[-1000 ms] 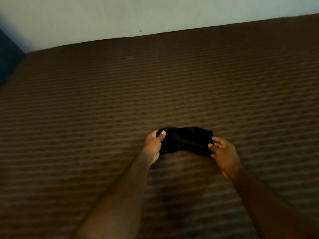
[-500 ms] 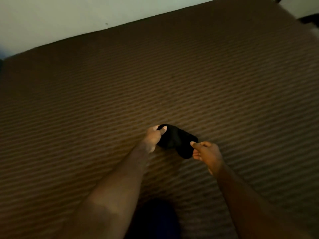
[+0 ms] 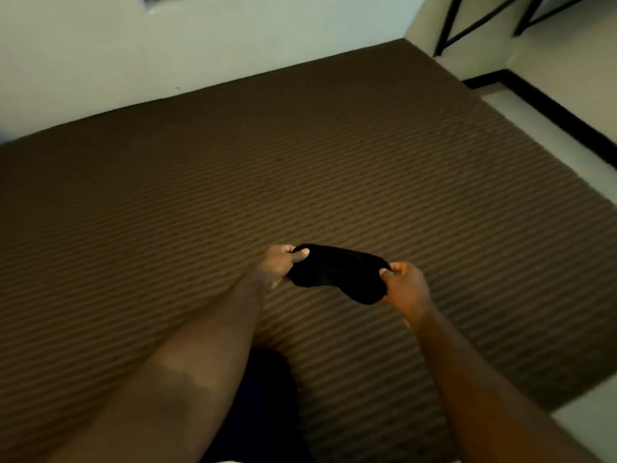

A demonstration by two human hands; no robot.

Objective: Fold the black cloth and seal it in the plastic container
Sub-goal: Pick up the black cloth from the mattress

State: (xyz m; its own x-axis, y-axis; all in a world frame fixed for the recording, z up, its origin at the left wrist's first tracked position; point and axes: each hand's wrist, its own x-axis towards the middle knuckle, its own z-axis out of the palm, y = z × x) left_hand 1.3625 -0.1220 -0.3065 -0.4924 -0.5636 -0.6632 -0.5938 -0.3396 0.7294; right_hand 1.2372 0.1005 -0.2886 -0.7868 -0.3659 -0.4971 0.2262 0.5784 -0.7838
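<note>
The black cloth (image 3: 337, 274), a moment before lying on the brown ribbed bed (image 3: 434, 195), was now lifted, left hand (image 3: 278, 262) and right hand (image 3: 405, 287) pinching its ends; folding was finishing, no container visible.

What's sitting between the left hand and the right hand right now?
Only the black cloth, pinched at one end by the left hand and at the other by the right hand, in the head view.
</note>
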